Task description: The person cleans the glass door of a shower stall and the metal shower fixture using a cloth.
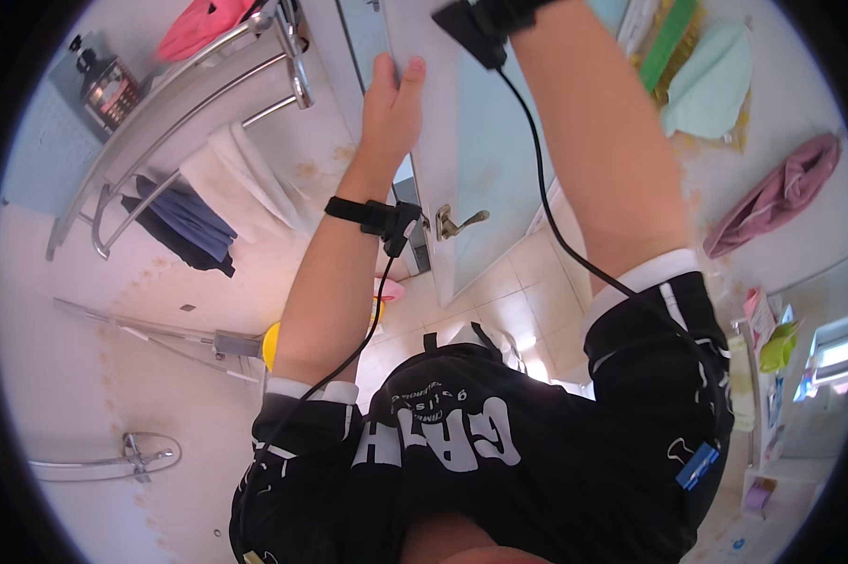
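Note:
My left hand (393, 105) reaches up to the free edge of a white door (431, 122) with a pale blue panel. The thumb lies on the panel side and a finger on the other side of that edge, so the hand seems closed on the door; the remaining fingers are hidden. Below the hand, a metal lever handle (460, 222) sticks out from the door. My right forearm (601, 141) stretches past the top of the picture, and the hand itself is out of sight. Each wrist carries a black strap with a cable.
On the left wall, a metal towel rack (175, 108) holds a white towel (241, 179), dark cloths (184, 226) and a pump bottle (107, 89). A shower fitting (137, 458) sits lower. To the right hang a mint cloth (713, 80) and a mauve cloth (772, 195). Tiled floor (527, 282) shows beyond.

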The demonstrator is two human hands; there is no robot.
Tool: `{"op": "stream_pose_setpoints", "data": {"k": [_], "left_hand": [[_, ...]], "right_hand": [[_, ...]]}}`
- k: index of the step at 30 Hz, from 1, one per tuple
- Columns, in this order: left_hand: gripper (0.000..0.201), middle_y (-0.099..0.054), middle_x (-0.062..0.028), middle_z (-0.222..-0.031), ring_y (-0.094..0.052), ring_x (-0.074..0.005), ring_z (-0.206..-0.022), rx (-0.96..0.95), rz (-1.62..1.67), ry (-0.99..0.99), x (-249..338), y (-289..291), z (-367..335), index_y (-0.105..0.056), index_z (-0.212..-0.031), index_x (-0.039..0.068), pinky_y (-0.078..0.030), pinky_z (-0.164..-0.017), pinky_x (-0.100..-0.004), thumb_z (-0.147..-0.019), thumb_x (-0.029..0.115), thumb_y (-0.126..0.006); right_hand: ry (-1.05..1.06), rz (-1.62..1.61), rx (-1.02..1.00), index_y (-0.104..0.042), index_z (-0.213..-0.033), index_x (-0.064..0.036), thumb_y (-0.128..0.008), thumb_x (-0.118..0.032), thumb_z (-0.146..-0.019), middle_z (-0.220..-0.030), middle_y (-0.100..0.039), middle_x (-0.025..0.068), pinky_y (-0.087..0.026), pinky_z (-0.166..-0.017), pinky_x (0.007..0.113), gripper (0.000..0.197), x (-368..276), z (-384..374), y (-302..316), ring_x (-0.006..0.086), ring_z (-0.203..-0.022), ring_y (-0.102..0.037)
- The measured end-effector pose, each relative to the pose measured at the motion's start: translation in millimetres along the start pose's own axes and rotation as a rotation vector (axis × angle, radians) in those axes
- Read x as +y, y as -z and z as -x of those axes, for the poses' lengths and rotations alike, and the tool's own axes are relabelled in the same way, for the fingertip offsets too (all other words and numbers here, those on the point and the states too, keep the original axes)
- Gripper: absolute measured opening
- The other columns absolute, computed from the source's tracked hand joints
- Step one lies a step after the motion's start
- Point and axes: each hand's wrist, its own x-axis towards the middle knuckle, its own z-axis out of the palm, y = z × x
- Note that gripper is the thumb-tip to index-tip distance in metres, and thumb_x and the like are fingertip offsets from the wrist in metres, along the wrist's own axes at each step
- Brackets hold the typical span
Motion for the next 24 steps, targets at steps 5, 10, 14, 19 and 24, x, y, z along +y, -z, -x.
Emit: {"op": "stream_pose_setpoints", "data": {"k": [5, 10, 14, 19, 24], "left_hand": [[0.045, -0.054, -0.0188, -0.072, -0.050, -0.0297, -0.066, 0.100, -0.247, -0.047, -8, 6, -9, -0.046, -0.096, 0.001, -0.045, -0.065, -0.0395, -0.100, 0.045, -0.054], [0.044, -0.052, -0.0167, -0.071, -0.046, -0.0244, -0.065, 0.152, -0.170, -0.017, -24, 20, -20, -0.047, -0.094, 0.001, -0.043, -0.062, -0.0377, -0.100, 0.044, -0.054], [0.044, -0.047, -0.0130, -0.066, -0.042, -0.0182, -0.064, 0.252, -0.095, 0.034, -27, -9, -26, -0.046, -0.089, 0.001, -0.041, -0.060, -0.0357, -0.100, 0.043, -0.055], [0.051, -0.040, -0.0019, -0.061, -0.037, -0.0102, -0.064, 0.600, -0.375, -0.016, -39, 2, -27, -0.041, -0.075, 0.003, -0.036, -0.055, -0.0316, -0.101, 0.045, -0.054], [0.054, -0.038, 0.0020, -0.064, -0.034, -0.0077, -0.066, 0.550, -0.285, -0.052, -47, 0, -31, -0.041, -0.072, 0.005, -0.034, -0.056, -0.0274, -0.103, 0.048, -0.049]], "right_hand": [[0.216, 0.185, -0.332, -0.033, -0.153, -0.0017, -0.052, -0.024, -0.097, -0.159, -0.021, 0.0284, -0.014, -0.118, 0.058, 0.063, 41, 92, 30, 0.0521, -0.145, -0.018], [0.159, 0.310, -0.438, -0.037, -0.150, -0.0009, -0.053, -0.012, -0.096, -0.158, -0.024, 0.0290, -0.013, -0.117, 0.060, 0.058, 123, 118, 49, 0.0503, -0.146, -0.017], [0.057, 0.377, -0.280, -0.037, -0.148, 0.0034, -0.043, -0.019, -0.103, -0.155, -0.033, 0.0268, -0.013, -0.121, 0.045, 0.050, 293, 19, 99, 0.0418, -0.148, -0.021], [0.009, 0.027, -0.342, -0.037, -0.147, 0.0068, -0.036, -0.023, -0.106, -0.150, -0.041, 0.0253, -0.024, -0.118, 0.041, 0.050, 295, -67, 85, 0.0364, -0.142, -0.035], [0.400, 0.028, -0.273, -0.044, -0.143, 0.0035, -0.037, -0.012, -0.104, -0.148, -0.044, 0.0226, -0.026, -0.116, 0.049, 0.043, 178, 14, 29, 0.0383, -0.141, -0.036]]}}
